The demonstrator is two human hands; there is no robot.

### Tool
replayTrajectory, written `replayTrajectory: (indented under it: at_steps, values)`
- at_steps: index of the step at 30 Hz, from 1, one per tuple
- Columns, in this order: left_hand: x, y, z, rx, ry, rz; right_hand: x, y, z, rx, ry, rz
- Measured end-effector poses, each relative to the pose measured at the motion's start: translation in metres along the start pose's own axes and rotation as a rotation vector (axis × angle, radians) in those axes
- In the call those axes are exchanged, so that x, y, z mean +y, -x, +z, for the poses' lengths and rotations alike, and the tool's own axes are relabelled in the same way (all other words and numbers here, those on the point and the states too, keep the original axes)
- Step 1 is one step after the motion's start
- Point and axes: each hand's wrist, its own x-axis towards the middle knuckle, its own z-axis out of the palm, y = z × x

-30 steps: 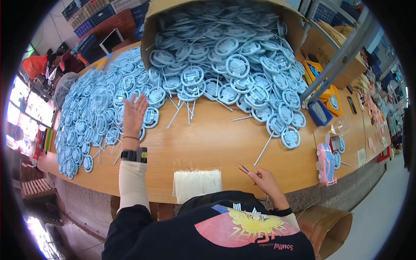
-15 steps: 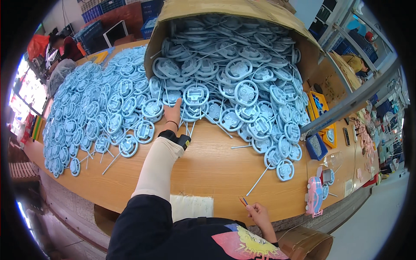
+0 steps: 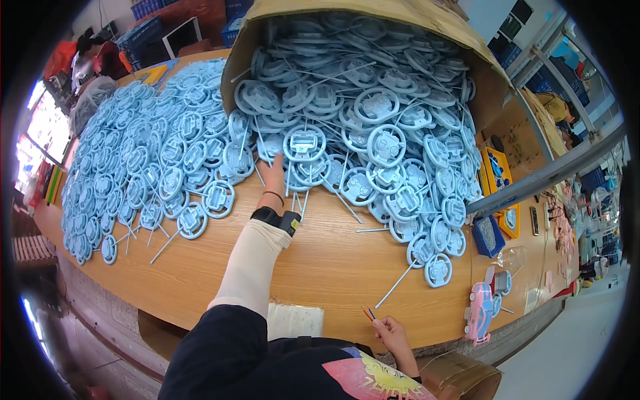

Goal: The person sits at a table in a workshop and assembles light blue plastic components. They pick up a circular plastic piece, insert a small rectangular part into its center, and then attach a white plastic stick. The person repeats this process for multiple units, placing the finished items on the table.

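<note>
My left hand (image 3: 272, 176) reaches to the front of the heap, thumb and fingers apart, its fingertips against the lower rim of a light blue toy steering wheel (image 3: 270, 146). Part of those fingertips is hidden by the wheels. Another toy steering wheel (image 3: 305, 143) with a rectangular recess lies just right of them. Low in front of my body, my right hand (image 3: 393, 333) pinches thin coloured wires (image 3: 369, 313), whose ends stick out up and left. A loose wheel (image 3: 438, 270) lies beyond that hand, near a pale thin stem.
A large cardboard box (image 3: 373, 12) on its side spills wheels onto the wooden table (image 3: 333, 267). A wide heap of wheels (image 3: 133, 160) covers the left. At right stand a blue bin (image 3: 489, 237), yellow trays (image 3: 497, 167), a pink toy car (image 3: 479, 312) and a metal post (image 3: 547, 168).
The view has shifted slightly. My left hand has come against a wheel at the heap's front, its fingers spread more. My right hand still pinches the wires.
</note>
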Motion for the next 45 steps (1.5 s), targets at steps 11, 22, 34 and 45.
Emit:
replayTrajectory:
  at_steps: [11, 22, 34, 45]
  values:
    - [-0.044, 0.143, 0.009, -0.097, -0.247, 0.009, -0.001, -0.005, 0.005, -0.024, 0.028, -0.039]
    - [0.112, 0.083, -0.095, -0.092, -1.091, 0.635, 0.007, 0.003, 0.017, 0.011, 0.06, -0.068]
    - [0.074, -0.031, -0.142, -0.132, -1.526, 1.089, 0.015, 0.021, 0.041, 0.176, 0.182, -0.021]
    - [0.087, -0.104, -0.138, -0.072, -1.571, 0.836, -0.012, 0.034, 0.064, 0.183, 0.158, 0.061]
